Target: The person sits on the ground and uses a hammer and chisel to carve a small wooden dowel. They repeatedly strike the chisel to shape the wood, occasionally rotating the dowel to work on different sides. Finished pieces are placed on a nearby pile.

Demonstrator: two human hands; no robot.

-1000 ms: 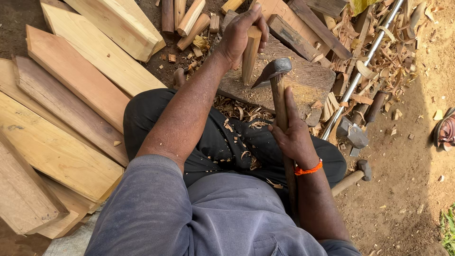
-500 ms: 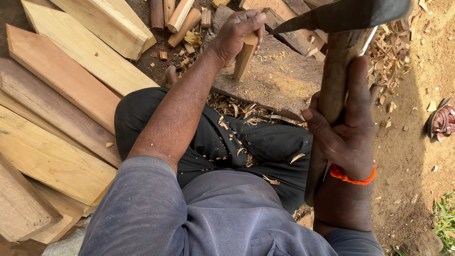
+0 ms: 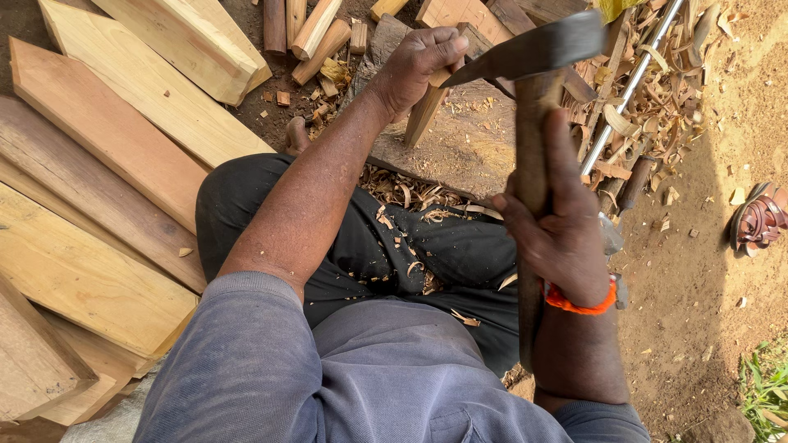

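My left hand (image 3: pixel 419 64) grips the top of a short wooden stick (image 3: pixel 427 111) that stands tilted on a flat chopping block (image 3: pixel 460 152). My right hand (image 3: pixel 558 221) is closed around the wooden handle of an adze (image 3: pixel 533 49), raised close to the camera. Its dark metal blade points left, just beside the stick's top and my left fingers. An orange band circles my right wrist. Wood shavings lie on my dark trousers between the arms.
Long pale and reddish planks (image 3: pixel 98 164) are stacked on the left. Short cut sticks (image 3: pixel 316 33) lie at the top. A metal rod (image 3: pixel 628 86) crosses a heap of shavings on the right. A sandal (image 3: pixel 759 217) rests on the sandy ground.
The adze rose from low over the block to high near the camera, then came a little down and left toward the stick. My left hand kept hold of the stick.
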